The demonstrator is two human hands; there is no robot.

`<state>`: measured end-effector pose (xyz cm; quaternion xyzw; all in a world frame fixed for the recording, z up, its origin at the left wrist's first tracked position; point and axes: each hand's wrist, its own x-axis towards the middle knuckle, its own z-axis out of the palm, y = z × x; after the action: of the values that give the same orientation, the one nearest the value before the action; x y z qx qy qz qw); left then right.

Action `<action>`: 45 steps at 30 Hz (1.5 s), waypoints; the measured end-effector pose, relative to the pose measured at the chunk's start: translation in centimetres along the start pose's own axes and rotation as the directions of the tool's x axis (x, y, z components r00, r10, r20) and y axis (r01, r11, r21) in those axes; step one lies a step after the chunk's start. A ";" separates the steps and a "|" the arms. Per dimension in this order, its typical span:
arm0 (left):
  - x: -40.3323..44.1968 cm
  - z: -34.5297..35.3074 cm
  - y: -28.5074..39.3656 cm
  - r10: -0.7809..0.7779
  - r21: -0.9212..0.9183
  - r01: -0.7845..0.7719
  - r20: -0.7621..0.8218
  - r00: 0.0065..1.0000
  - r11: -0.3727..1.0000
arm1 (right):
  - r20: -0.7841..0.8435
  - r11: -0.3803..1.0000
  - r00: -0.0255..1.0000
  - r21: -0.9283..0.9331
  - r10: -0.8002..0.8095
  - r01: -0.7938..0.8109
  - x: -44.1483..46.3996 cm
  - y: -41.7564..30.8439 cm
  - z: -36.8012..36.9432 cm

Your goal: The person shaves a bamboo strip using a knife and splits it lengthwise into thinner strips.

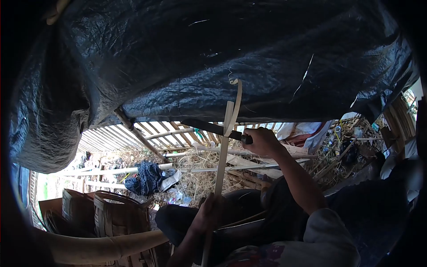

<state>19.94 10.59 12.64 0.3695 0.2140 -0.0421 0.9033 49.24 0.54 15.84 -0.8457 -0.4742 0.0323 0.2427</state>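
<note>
While the left hand (208, 212) has its fingers wrapped around the strip (220, 171), the right hand (264, 142) grips a knife (208, 127) crossing it.

Makeshift rustic workshop, black plastic tarpaulin (200, 58) hung above, slatted wall (106, 140) letting daylight through, straw-like scraps (202, 179) and litter (180, 196) scattered low down, woven baskets (122, 220), thick bamboo pole (106, 247), long knife (205, 126) against a pale strip (221, 167).
</note>
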 end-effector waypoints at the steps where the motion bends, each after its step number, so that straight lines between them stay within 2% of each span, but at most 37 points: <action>1: 0.2 0.0 -0.1 0.054 0.138 -0.045 -0.058 0.997 0.989 | 0.035 1.000 0.999 -0.019 0.010 -0.010 0.1 0.0 0.1; 2: 0.3 0.1 -0.5 0.108 0.272 -0.074 -0.115 0.987 0.960 | 0.078 0.999 0.997 -0.037 0.024 -0.021 0.2 0.0 0.2; 3: 0.4 0.3 -1.0 0.166 0.142 -0.154 -0.077 0.983 0.978 | 0.105 0.998 0.994 -0.054 0.024 -0.018 0.3 0.1 0.6; 4: 0.3 0.4 -1.0 0.168 0.139 -0.156 -0.082 0.982 0.978 | 0.110 0.999 0.994 -0.052 0.020 -0.014 0.2 0.1 1.1; 6: -0.4 0.6 -1.4 0.277 0.301 -0.242 -0.080 0.957 0.923 | 0.111 0.999 0.994 -0.050 -0.007 0.013 -0.2 -0.1 2.1; 10: -1.8 -2.3 -4.0 0.283 0.329 -0.224 -0.143 0.949 0.918 | 0.139 0.997 0.990 -0.069 -0.010 0.020 -0.8 -1.2 2.7; 12: -2.4 -2.6 -4.6 0.209 -0.149 -0.225 -0.114 0.971 0.963 | 0.126 0.997 0.992 -0.076 -0.020 0.030 -0.9 -1.3 2.8; 13: -2.7 -3.0 -5.0 0.205 -0.152 -0.222 -0.118 0.972 0.963 | 0.145 0.996 0.989 -0.076 -0.040 0.052 -1.2 -1.3 3.0; 15: -2.8 -3.9 -5.4 0.186 -0.293 -0.175 0.013 0.982 0.940 | 0.226 0.996 0.971 -0.015 -0.081 0.087 -1.2 -1.0 3.5; 16: -3.3 -3.7 -5.3 0.179 -0.295 -0.169 0.005 0.984 0.941 | 0.233 0.997 0.969 -0.007 -0.078 0.082 -1.3 -0.9 3.5; 18: -3.8 -3.1 -4.5 0.161 -0.032 -0.161 -0.003 0.987 0.986 | 0.436 0.982 0.897 0.188 -0.071 -0.014 -0.6 -0.5 3.0; 19: -3.7 -3.1 -4.9 0.159 -0.032 -0.159 -0.004 0.987 0.987 | 0.545 0.972 0.837 0.219 -0.048 -0.086 -0.4 -1.4 1.5; 21: -3.2 -3.6 -6.2 0.266 0.155 -0.243 -0.149 0.952 0.958 | 0.587 0.957 0.809 0.249 -0.026 -0.151 -0.4 -1.3 1.5; 22: -3.0 -4.5 -6.3 0.260 0.156 -0.237 -0.152 0.954 0.959 | 0.624 0.937 0.781 0.276 -0.007 -0.213 -0.4 -1.2 1.5; 24: -2.7 -6.8 -6.2 0.106 -0.196 -0.072 0.170 0.980 0.978 | 0.619 0.936 0.785 0.297 -0.040 -0.187 -0.5 -1.2 1.9; 25: -2.1 -7.6 -6.3 0.107 -0.195 -0.074 0.169 0.980 0.978 | 0.498 0.966 0.865 0.248 -0.064 -0.071 -0.6 -0.9 2.9; 26: -1.7 -8.3 -6.4 0.144 -0.280 -0.064 0.276 0.950 0.958 | 0.373 0.983 0.922 0.182 -0.102 0.035 -1.1 -1.2 3.5; 27: -1.6 -8.8 -6.7 0.192 -0.363 -0.046 0.376 0.907 0.930 | 0.234 0.987 0.967 0.144 -0.103 0.070 -1.8 -1.7 4.3; 28: -1.8 -8.3 -6.7 0.193 -0.365 -0.049 0.371 0.908 0.930 | 0.237 0.986 0.966 0.147 -0.106 0.073 -2.1 -2.5 4.1; 29: -2.4 -7.1 -6.7 0.197 -0.178 -0.171 0.140 0.970 0.969 | 0.270 0.982 0.945 0.087 -0.184 0.166 -2.5 -3.4 3.8; 30: -2.7 -6.0 -6.7 0.240 0.039 -0.237 -0.093 0.966 0.971 | 0.306 0.965 0.917 0.028 -0.257 0.261 -2.9 -4.1 3.8; 31: -2.7 -5.1 -6.7 0.242 0.039 -0.240 -0.095 0.966 0.970 | 0.280 0.932 0.895 -0.004 -0.347 0.363 -3.4 -4.3 4.9; 33: -2.5 -3.7 -7.0 0.420 0.168 -0.390 -0.228 0.878 0.905 | 0.241 0.890 0.865 -0.009 -0.441 0.456 -4.5 -4.8 6.1; 34: -2.2 -4.7 -7.3 0.423 0.170 -0.392 -0.232 0.876 0.904 | 0.187 0.869 0.856 -0.027 -0.482 0.495 -4.7 -4.8 6.8; 35: -1.8 -6.4 -7.5 0.277 -0.070 -0.288 -0.135 0.951 0.955 | 0.252 0.901 0.888 -0.110 -0.383 0.420 -3.7 -4.4 5.7; 36: -1.8 -7.8 -8.1 0.145 -0.295 -0.140 -0.005 0.989 0.945 | 0.311 0.918 0.909 -0.195 -0.276 0.345 -1.9 -3.3 4.0; 37: -2.4 -6.6 -7.6 0.137 -0.301 -0.135 -0.016 0.990 0.944 | 0.226 0.923 0.945 -0.252 -0.236 0.291 0.7 -0.6 2.2; 38: -2.9 -4.4 -6.5 0.184 0.040 -0.182 -0.072 0.980 0.983 | 0.141 0.924 0.971 -0.306 -0.194 0.230 2.1 1.5 1.2; 39: -3.3 -3.1 -5.8 0.254 0.381 -0.199 -0.099 0.962 0.903 | 0.149 0.923 0.969 -0.305 -0.198 0.236 1.4 1.6 1.8; 40: -3.0 -2.9 -5.7 0.277 0.373 -0.223 -0.095 0.956 0.901 | 0.090 0.903 0.973 -0.363 -0.212 0.231 1.2 1.4 1.8; 41: -2.6 -2.8 -5.7 0.212 0.178 -0.182 -0.166 0.963 0.967 | 0.032 0.879 0.972 -0.421 -0.232 0.223 1.5 1.3 1.5; 42: -2.6 -2.7 -6.2 0.113 -0.031 -0.123 -0.222 0.968 0.992 | 0.198 0.883 0.970 -0.420 -0.138 0.211 1.8 1.2 1.9; 44: -3.3 -2.7 -6.9 0.075 -0.096 -0.099 -0.222 0.972 0.990 | 0.340 0.968 0.935 -0.188 -0.096 0.168 1.7 0.5 2.1; 45: -3.3 -2.9 -6.8 0.056 -0.143 -0.088 -0.212 0.976 0.986 | 0.341 0.967 0.935 -0.187 -0.099 0.171 1.9 0.8 2.5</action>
<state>14.35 7.41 7.79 0.3096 0.2962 0.0459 0.9024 50.19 2.75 13.60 -0.8147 -0.5661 0.1050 0.0694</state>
